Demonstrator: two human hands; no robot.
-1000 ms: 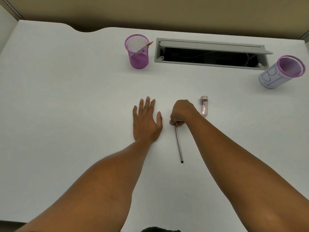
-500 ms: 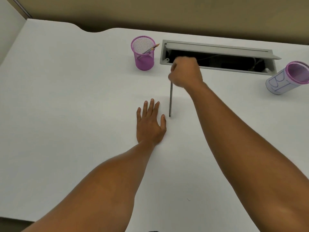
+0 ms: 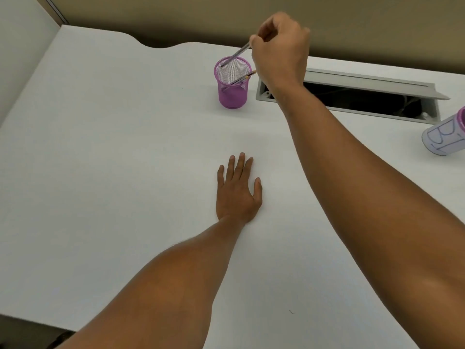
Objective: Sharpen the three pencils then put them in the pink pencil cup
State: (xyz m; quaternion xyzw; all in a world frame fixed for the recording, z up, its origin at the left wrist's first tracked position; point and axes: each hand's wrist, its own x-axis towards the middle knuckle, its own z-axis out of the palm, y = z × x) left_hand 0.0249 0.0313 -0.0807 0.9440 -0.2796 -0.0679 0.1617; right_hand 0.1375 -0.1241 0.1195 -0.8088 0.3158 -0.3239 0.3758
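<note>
The upper end of the pencil (image 3: 236, 54) is hidden inside the right hand (image 3: 279, 50), and the hand is slightly blurred, so the single fingers (image 3: 261, 34) cannot be told apart well; they are seen closed together, clamped on the pencil. At the right edge of the frame a second cup (image 3: 444, 136), wrapped in white paper with blue writing, is cut off. The inside of the grey cable slot (image 3: 425, 93) in the table (image 3: 113, 172) is dark and hard to make out.

The pencil is held tilted in the upper middle of the frame, its long axis running from upper right to lower left. Its lower tip points down into the mouth of the pink pencil cup (image 3: 232, 94), just at the far left of the rim. Other pencils (image 3: 245, 78) are seen leaning in the cup toward its right side; their number cannot be counted.

The left hand (image 3: 237, 192) is laid flat on the table in the middle of the frame, fingers spread a little and holding nothing.
</note>
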